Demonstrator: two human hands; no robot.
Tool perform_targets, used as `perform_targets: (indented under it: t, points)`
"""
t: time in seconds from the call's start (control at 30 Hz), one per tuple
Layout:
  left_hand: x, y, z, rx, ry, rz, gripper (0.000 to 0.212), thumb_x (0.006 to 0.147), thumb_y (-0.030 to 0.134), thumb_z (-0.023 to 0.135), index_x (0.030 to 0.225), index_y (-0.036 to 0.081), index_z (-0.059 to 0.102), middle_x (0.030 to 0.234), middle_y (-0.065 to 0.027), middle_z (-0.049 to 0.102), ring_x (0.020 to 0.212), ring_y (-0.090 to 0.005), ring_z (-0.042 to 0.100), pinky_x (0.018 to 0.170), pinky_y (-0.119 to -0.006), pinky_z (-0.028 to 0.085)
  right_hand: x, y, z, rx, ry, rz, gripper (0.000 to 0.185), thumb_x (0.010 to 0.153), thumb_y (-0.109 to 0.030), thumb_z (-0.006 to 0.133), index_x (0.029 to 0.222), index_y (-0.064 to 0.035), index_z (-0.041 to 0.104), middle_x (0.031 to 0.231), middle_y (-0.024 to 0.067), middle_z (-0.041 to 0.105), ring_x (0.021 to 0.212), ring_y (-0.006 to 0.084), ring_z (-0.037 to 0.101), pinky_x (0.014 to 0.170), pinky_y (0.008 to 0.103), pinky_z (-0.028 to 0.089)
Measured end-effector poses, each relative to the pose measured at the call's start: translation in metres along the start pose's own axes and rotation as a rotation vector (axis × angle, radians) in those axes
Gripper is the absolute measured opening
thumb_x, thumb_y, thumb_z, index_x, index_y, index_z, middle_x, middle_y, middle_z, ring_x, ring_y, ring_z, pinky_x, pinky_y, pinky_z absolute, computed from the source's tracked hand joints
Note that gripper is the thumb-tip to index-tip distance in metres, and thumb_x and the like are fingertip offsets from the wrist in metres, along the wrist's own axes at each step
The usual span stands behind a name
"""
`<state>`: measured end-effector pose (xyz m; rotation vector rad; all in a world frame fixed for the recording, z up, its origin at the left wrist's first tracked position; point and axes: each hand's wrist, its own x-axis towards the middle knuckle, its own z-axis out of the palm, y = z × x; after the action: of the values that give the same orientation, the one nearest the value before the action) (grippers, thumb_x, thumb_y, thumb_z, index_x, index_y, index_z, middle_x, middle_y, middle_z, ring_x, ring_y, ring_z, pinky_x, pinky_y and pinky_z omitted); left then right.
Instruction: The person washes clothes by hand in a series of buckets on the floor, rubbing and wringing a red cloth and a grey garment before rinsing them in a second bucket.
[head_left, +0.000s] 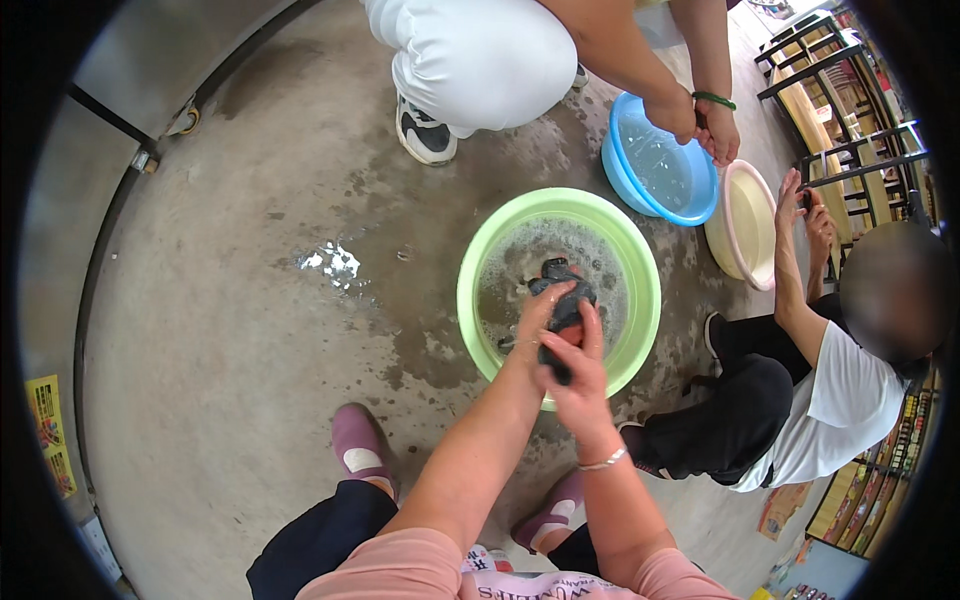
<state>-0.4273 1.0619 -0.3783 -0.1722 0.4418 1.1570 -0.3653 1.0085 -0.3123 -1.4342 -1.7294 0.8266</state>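
A light green plastic basin holds cloudy, sudsy water. Over it, my left hand grips a wet dark grey and red item, which looks like a cloth item or shoe; its exact kind is unclear. My right hand has its fingers around a small black object, possibly a brush, against the lower end of the same item. A silvery bracelet is on my right wrist. Part of the item is hidden by my fingers.
Beyond stand a blue basin of water and a pinkish-cream basin. One person crouches at the top with hands over the blue basin; another, in a white shirt, sits at the right. Wet concrete floor surrounds the green basin; shelves stand right.
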Motion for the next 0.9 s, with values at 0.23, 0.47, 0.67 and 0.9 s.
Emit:
perform_targets:
  t: [0.23, 0.47, 0.67, 0.9]
  points:
    - [-0.011, -0.007, 0.000, -0.352, -0.093, -0.133, 0.024, 0.081, 0.021, 0.042, 0.099, 0.005, 0.047, 0.088, -0.0133, 0.052, 0.077, -0.0245, 0.053, 0.064, -0.038, 0.046, 0.027, 0.021, 0.026, -0.418, 0.172, -0.112, 0.021, 0.060, -0.004, 0.062, 0.081, -0.0080, 0.061, 0.098, 0.0085, 0.053, 0.095, 0.0301, 0.044, 0.084, 0.0384, 0.031]
    - [-0.003, -0.021, -0.005, 0.197, 0.311, 0.006, 0.019, 0.072, 0.008, 0.047, 0.088, -0.001, 0.053, 0.083, -0.0110, 0.056, 0.071, -0.0211, 0.057, 0.064, -0.033, 0.047, 0.071, 0.111, -0.003, -0.041, 0.284, 0.531, 0.017, 0.073, -0.017, 0.058, 0.078, -0.0010, 0.057, 0.075, 0.0124, 0.059, 0.065, 0.0247, 0.054, 0.060, 0.0313, 0.042]
    - [-0.005, -0.010, -0.001, 0.027, 0.094, 0.025, 0.023, 0.075, 0.010, 0.043, 0.093, 0.000, 0.052, 0.090, -0.0128, 0.056, 0.078, -0.0211, 0.057, 0.072, -0.031, 0.045, 0.058, 0.134, -0.038, 0.366, 0.171, 0.711, 0.033, 0.080, -0.029, 0.053, 0.098, -0.0010, 0.049, 0.081, 0.0088, 0.057, 0.069, 0.0151, 0.055, 0.055, 0.0279, 0.044]
    - [-0.008, 0.037, -0.001, 0.422, 0.259, 0.149, 0.032, 0.081, 0.024, 0.047, 0.108, 0.007, 0.046, 0.099, -0.0090, 0.054, 0.082, -0.0180, 0.056, 0.066, -0.030, 0.047, 0.048, 0.102, -0.067, 0.867, 0.207, 0.533, 0.047, 0.062, 0.012, 0.039, 0.107, -0.0020, 0.043, 0.094, 0.0073, 0.051, 0.070, 0.0167, 0.054, 0.050, 0.0228, 0.047]
